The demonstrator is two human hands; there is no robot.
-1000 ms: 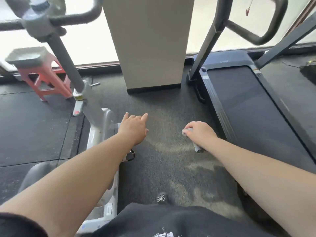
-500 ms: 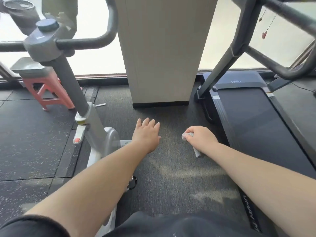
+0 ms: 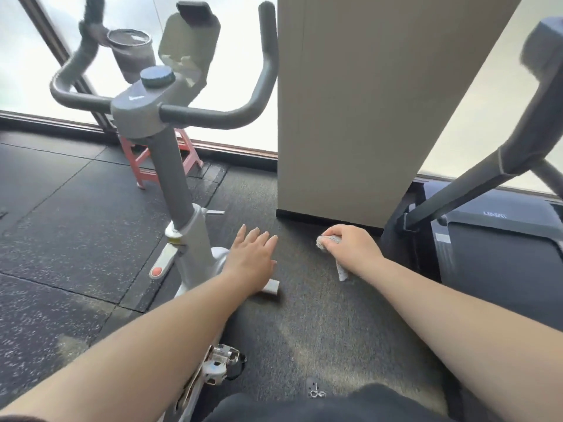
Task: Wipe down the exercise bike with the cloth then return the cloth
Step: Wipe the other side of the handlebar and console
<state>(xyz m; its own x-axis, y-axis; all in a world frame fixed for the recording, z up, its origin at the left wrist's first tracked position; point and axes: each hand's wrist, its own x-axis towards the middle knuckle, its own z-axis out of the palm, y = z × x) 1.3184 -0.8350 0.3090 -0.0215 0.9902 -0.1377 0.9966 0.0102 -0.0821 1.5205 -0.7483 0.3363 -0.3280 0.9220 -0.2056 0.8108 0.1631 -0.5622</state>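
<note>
Both arms reach forward in the head view, the only one given. At about 7 o'clock from the frame's centre the left hand (image 3: 251, 260) is spread flat, palm down, fingers loosely splayed and holding nothing; it hovers in front of the white lower frame of the exercise bike (image 3: 170, 166), and whether it touches the frame cannot be told. At about 4 o'clock from centre the right hand (image 3: 350, 246) is closed into a loose fist around the cloth (image 3: 327, 241), a grey bundle that bulges out at the knuckles, with a tail hanging down below the wrist. The two hands are level with each other and apart, with dark carpet between them.

Up at 11 o'clock the bike's grey post rises to its head, where a round knob (image 3: 157, 76) sits on top and curved black handlebars (image 3: 243, 99) sweep out to both sides. A grey cup holder (image 3: 131, 53) hangs at 10 o'clock from the knob. Behind the post stands a red stool (image 3: 143, 166). A metal pedal (image 3: 221, 363) shows at 6 o'clock, just beside the left forearm. A beige pillar (image 3: 365, 102) fills 1 o'clock, and a treadmill (image 3: 487, 239) lies at 3 o'clock, beyond the right forearm.
</note>
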